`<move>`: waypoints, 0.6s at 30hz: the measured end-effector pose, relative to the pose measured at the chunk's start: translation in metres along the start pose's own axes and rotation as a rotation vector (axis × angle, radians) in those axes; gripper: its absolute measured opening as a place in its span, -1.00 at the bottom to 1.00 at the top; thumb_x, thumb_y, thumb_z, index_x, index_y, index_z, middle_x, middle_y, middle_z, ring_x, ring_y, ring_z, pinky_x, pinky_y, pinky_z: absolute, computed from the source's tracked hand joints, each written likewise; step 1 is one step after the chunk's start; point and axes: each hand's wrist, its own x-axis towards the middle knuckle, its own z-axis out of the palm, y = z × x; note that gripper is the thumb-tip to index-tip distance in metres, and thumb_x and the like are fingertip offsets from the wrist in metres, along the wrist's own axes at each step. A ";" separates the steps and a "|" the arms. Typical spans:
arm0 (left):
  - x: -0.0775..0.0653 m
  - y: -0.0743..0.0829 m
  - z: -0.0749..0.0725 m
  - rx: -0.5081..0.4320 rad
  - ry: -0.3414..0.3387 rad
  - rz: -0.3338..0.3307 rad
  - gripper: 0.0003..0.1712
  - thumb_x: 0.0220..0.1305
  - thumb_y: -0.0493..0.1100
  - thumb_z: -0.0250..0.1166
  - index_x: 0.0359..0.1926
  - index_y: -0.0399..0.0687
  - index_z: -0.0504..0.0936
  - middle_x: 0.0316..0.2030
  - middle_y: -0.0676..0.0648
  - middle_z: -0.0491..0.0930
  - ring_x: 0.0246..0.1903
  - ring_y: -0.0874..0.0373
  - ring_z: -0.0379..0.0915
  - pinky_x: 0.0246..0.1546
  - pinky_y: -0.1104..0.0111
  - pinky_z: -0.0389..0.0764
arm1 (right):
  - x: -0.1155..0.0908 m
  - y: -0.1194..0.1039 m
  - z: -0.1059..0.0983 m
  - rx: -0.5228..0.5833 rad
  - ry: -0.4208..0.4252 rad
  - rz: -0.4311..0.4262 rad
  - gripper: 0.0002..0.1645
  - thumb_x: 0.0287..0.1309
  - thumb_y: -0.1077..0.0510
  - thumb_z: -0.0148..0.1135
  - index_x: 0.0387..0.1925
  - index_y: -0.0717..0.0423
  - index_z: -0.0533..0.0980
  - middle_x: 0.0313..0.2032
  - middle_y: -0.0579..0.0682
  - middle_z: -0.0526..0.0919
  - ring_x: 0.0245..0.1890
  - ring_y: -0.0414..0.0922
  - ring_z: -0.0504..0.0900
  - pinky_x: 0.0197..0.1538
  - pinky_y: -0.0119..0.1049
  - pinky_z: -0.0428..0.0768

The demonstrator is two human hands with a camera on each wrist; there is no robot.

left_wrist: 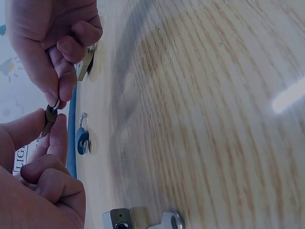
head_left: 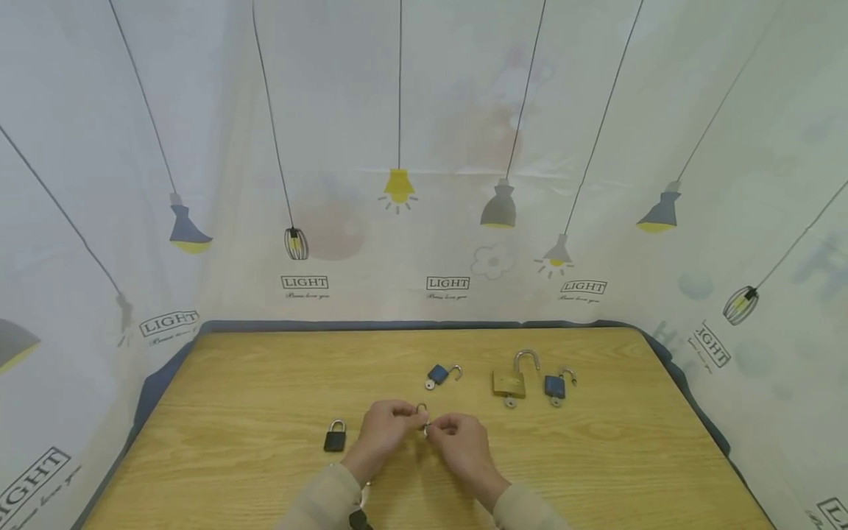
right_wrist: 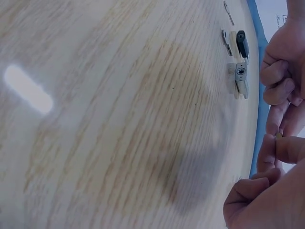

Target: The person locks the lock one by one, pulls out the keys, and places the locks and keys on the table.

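My left hand (head_left: 387, 428) pinches a small dark padlock (left_wrist: 49, 120) between thumb and fingers, above the table. Its curved shackle (head_left: 422, 408) shows over the fingertips in the head view. From the other side my right hand (head_left: 461, 444) pinches a small metal key (left_wrist: 57, 104) at the padlock's end. Fingers hide most of both pieces, so how deep the key sits cannot be seen. In the right wrist view only a sliver of the held metal (right_wrist: 279, 136) shows between the fingertips.
Behind the hands lie a blue padlock (head_left: 438, 375), a larger brass padlock (head_left: 509, 384) and another blue padlock (head_left: 555, 387), all with raised shackles and keys. A black padlock (head_left: 335, 439) lies left. Another dark padlock (head_left: 358, 520) is near the left sleeve. Loose keys (right_wrist: 226, 43) lie nearby.
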 end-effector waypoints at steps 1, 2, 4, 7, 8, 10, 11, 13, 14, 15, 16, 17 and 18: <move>0.000 0.000 0.000 -0.003 -0.001 -0.001 -0.74 0.17 0.01 0.39 -0.25 -0.08 0.71 -0.16 -0.03 0.67 -0.06 0.07 0.49 -0.03 0.10 0.48 | 0.000 0.000 0.000 0.004 -0.001 0.001 -0.82 0.15 0.11 0.31 -0.30 0.16 0.63 -0.35 -0.03 0.73 -0.34 -0.20 0.63 -0.24 -0.33 0.56; 0.000 0.000 0.000 -0.006 -0.001 -0.002 -0.73 0.17 0.01 0.39 -0.25 -0.09 0.71 -0.16 -0.04 0.67 -0.06 0.07 0.49 -0.03 0.10 0.48 | 0.000 0.000 0.000 0.005 -0.001 0.000 -0.82 0.15 0.11 0.31 -0.29 0.16 0.63 -0.35 -0.03 0.73 -0.33 -0.19 0.63 -0.24 -0.33 0.56; 0.000 0.000 -0.001 -0.006 -0.004 -0.004 -0.72 0.17 0.02 0.39 -0.25 -0.09 0.71 -0.15 -0.04 0.67 -0.05 0.07 0.49 -0.03 0.09 0.48 | 0.000 0.001 0.001 0.005 -0.004 0.002 -0.80 0.16 0.10 0.30 -0.28 0.17 0.62 -0.34 -0.03 0.73 -0.32 -0.19 0.63 -0.23 -0.32 0.56; -0.001 0.001 -0.001 -0.004 -0.008 -0.005 -0.72 0.17 0.03 0.39 -0.25 -0.09 0.70 -0.14 -0.04 0.66 -0.04 0.06 0.49 -0.02 0.08 0.48 | 0.000 0.001 0.001 0.003 -0.012 0.010 -0.79 0.17 0.09 0.29 -0.26 0.16 0.62 -0.33 -0.04 0.73 -0.29 -0.19 0.63 -0.20 -0.30 0.56; -0.001 0.001 -0.002 -0.003 -0.008 -0.005 -0.71 0.17 0.03 0.39 -0.25 -0.08 0.70 -0.14 -0.04 0.66 -0.03 0.06 0.49 -0.01 0.08 0.47 | 0.000 0.001 0.001 0.002 -0.013 0.014 -0.79 0.18 0.09 0.28 -0.26 0.16 0.61 -0.33 -0.04 0.72 -0.29 -0.18 0.62 -0.20 -0.29 0.56; -0.001 0.002 -0.002 -0.005 -0.011 -0.003 -0.71 0.18 0.03 0.38 -0.24 -0.09 0.70 -0.14 -0.04 0.66 -0.03 0.05 0.49 0.00 0.07 0.47 | 0.001 0.001 0.002 0.003 -0.017 0.021 -0.80 0.18 0.09 0.27 -0.26 0.15 0.61 -0.32 -0.05 0.72 -0.28 -0.18 0.62 -0.19 -0.29 0.56; -0.001 0.002 -0.002 -0.008 -0.012 -0.003 -0.71 0.18 0.04 0.38 -0.24 -0.09 0.70 -0.13 -0.04 0.66 -0.03 0.05 0.49 0.00 0.08 0.47 | 0.001 0.001 0.002 0.004 -0.017 0.017 -0.80 0.19 0.09 0.27 -0.26 0.15 0.61 -0.32 -0.05 0.71 -0.28 -0.18 0.62 -0.19 -0.29 0.56; 0.000 0.002 -0.002 -0.009 -0.011 0.000 -0.71 0.18 0.04 0.38 -0.25 -0.09 0.70 -0.14 -0.04 0.67 -0.03 0.05 0.49 -0.01 0.09 0.47 | 0.001 0.002 0.003 0.008 -0.013 0.019 -0.82 0.19 0.11 0.26 -0.27 0.15 0.61 -0.32 -0.04 0.71 -0.28 -0.17 0.61 -0.19 -0.29 0.56; 0.000 0.001 -0.002 -0.010 -0.010 -0.001 -0.71 0.18 0.03 0.38 -0.25 -0.09 0.70 -0.15 -0.04 0.67 -0.04 0.06 0.49 -0.02 0.10 0.47 | 0.001 0.002 0.003 0.008 -0.009 0.018 -0.83 0.19 0.12 0.26 -0.28 0.15 0.61 -0.32 -0.04 0.71 -0.29 -0.17 0.61 -0.20 -0.29 0.56; 0.000 0.002 -0.002 -0.010 -0.008 -0.001 -0.71 0.17 0.03 0.39 -0.26 -0.09 0.70 -0.15 -0.04 0.67 -0.05 0.06 0.49 -0.03 0.11 0.47 | 0.000 0.002 0.004 0.007 -0.004 0.013 -0.84 0.19 0.13 0.25 -0.29 0.15 0.61 -0.32 -0.04 0.70 -0.29 -0.17 0.61 -0.20 -0.28 0.57; 0.000 0.001 -0.001 -0.007 -0.006 0.000 -0.72 0.17 0.03 0.39 -0.26 -0.09 0.70 -0.16 -0.03 0.67 -0.06 0.07 0.50 -0.04 0.12 0.48 | 0.000 0.001 0.004 0.005 0.001 0.008 -0.85 0.18 0.14 0.25 -0.30 0.16 0.61 -0.33 -0.04 0.70 -0.29 -0.17 0.61 -0.21 -0.27 0.57; 0.000 0.001 -0.001 -0.006 -0.003 -0.002 -0.73 0.17 0.02 0.39 -0.26 -0.08 0.70 -0.17 -0.03 0.67 -0.07 0.08 0.50 -0.05 0.13 0.48 | 0.000 0.001 0.004 0.003 0.008 0.003 -0.86 0.17 0.15 0.25 -0.30 0.15 0.61 -0.33 -0.04 0.70 -0.29 -0.17 0.61 -0.21 -0.27 0.58; 0.000 0.001 -0.001 -0.003 0.000 0.000 -0.73 0.18 0.02 0.38 -0.26 -0.08 0.70 -0.18 -0.03 0.67 -0.08 0.08 0.50 -0.06 0.14 0.48 | 0.000 0.001 0.005 -0.002 0.012 0.001 -0.87 0.16 0.15 0.25 -0.31 0.15 0.61 -0.33 -0.04 0.70 -0.29 -0.17 0.61 -0.21 -0.26 0.58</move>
